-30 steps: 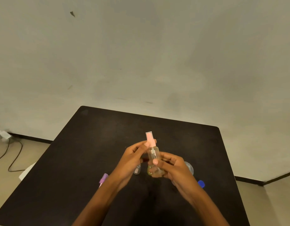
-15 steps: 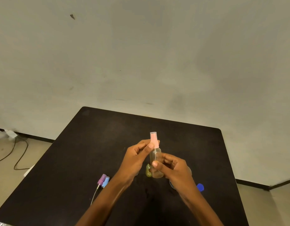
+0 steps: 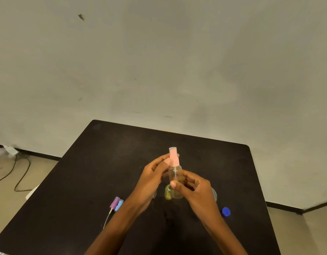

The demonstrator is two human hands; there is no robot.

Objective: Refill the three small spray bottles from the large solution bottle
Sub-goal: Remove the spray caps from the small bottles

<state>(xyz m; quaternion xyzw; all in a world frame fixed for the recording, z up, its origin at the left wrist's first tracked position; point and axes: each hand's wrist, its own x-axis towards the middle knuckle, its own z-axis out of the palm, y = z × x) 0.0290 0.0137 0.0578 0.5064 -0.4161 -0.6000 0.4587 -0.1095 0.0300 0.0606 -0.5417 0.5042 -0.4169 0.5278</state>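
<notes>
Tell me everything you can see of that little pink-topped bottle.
The small spray bottle is clear plastic by its look, with a pink spray top and a thin tube inside. It is held upright above the black table; the left hand pinches the top, the right hand grips the body.

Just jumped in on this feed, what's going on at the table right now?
A person holds a clear bottle upright over the black table. The right hand grips its body. The left hand pinches the pink top seated on its neck; tightening or loosening, I cannot tell. A purple top and a blue top lie to the left, a blue cap to the right, and a yellowish bottle shows low between the hands.
</notes>
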